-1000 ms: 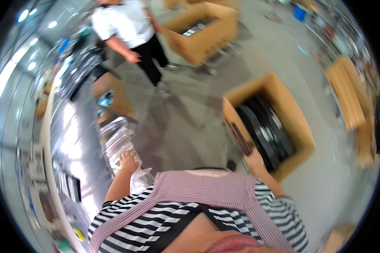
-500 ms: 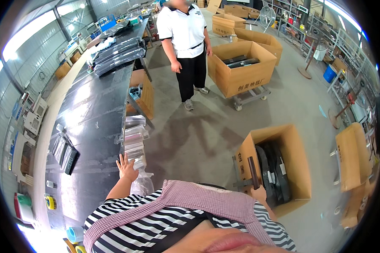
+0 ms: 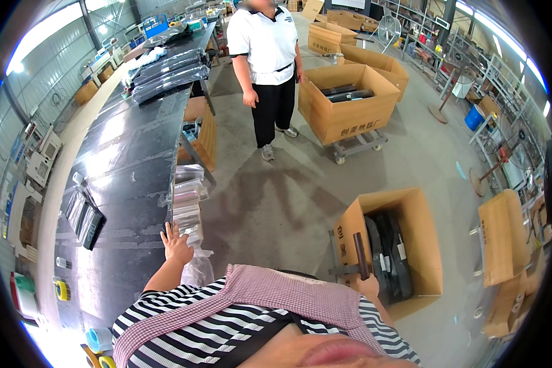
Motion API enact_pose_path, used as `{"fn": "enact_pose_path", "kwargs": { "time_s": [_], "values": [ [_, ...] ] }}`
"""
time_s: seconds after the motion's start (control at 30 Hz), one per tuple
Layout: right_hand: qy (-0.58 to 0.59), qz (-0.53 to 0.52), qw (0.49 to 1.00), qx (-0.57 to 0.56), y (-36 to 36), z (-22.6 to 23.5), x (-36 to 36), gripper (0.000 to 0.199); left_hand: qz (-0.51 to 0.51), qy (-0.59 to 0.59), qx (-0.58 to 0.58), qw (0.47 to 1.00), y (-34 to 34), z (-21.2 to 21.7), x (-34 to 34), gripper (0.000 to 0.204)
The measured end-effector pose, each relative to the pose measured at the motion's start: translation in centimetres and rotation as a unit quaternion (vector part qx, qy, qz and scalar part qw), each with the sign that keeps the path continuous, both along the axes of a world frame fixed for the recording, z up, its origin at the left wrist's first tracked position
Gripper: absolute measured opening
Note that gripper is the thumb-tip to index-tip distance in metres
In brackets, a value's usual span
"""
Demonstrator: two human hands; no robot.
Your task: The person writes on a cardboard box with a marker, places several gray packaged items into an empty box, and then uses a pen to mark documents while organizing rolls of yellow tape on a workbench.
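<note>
My left hand (image 3: 177, 245) rests at the edge of the long black table (image 3: 129, 184), its fingers spread. Just beyond it, clear plastic film bundles (image 3: 189, 211) hang or stack along the table's side. With my right hand (image 3: 368, 287) I grip the lower end of a dark brown bar handle (image 3: 360, 254), fixed on a grey metal bracket of a wheeled cart. An open cardboard box (image 3: 426, 251) stands on that cart, right by the hand. Inside it several black packed items (image 3: 389, 251) with white labels stand on edge.
A person (image 3: 265, 67) in a white shirt stands ahead, beside another boxed cart (image 3: 349, 110). On the table lie a black wrapped package (image 3: 87, 218), a yellow tape roll (image 3: 62, 290) and stacked black packages (image 3: 168, 76). Cartons (image 3: 503, 239) and stand fans (image 3: 503, 153) line the right.
The whole view has shifted slightly, so most things appear a little further left. My left hand remains at the table edge and my right on the bar handle.
</note>
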State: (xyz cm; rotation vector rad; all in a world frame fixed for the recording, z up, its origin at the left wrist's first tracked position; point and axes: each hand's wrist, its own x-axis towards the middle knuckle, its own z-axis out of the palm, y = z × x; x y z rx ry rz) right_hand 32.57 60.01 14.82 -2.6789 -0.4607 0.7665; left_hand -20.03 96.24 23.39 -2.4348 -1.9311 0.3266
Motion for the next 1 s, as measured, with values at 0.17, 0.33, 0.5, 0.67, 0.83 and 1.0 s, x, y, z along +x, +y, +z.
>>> {"fn": "enact_pose_path", "kwargs": {
  "time_s": [0.17,0.33,0.5,0.67,0.83,1.0],
  "values": [
    [-0.016,0.005,1.000,-0.006,0.0,-0.6,0.1,0.052,-0.004,-0.005,0.000,1.000,0.1,0.0,-0.1,0.050],
    [-0.021,0.001,1.000,0.001,0.1,-0.4,-0.1,0.051,-0.008,-0.006,0.003,1.000,0.0,-0.2,-0.3,0.048],
    [-0.027,0.009,1.000,-0.004,-0.2,-1.7,0.5,0.051,-0.011,-0.015,0.009,1.000,0.0,-0.2,-0.3,0.046],
    [-0.030,0.006,0.999,-0.014,-0.1,-1.6,0.4,0.053,-0.006,-0.012,0.007,1.000,0.1,-0.2,-0.2,0.044],
    [-0.002,0.020,1.000,-0.013,-0.2,-1.6,0.8,0.058,0.001,-0.015,-0.001,1.000,0.2,0.0,0.0,0.042],
    [-0.009,0.023,1.000,-0.018,-0.5,-2.3,1.2,0.057,0.003,-0.023,0.001,1.000,0.2,-0.2,0.0,0.040]
  ]
}}
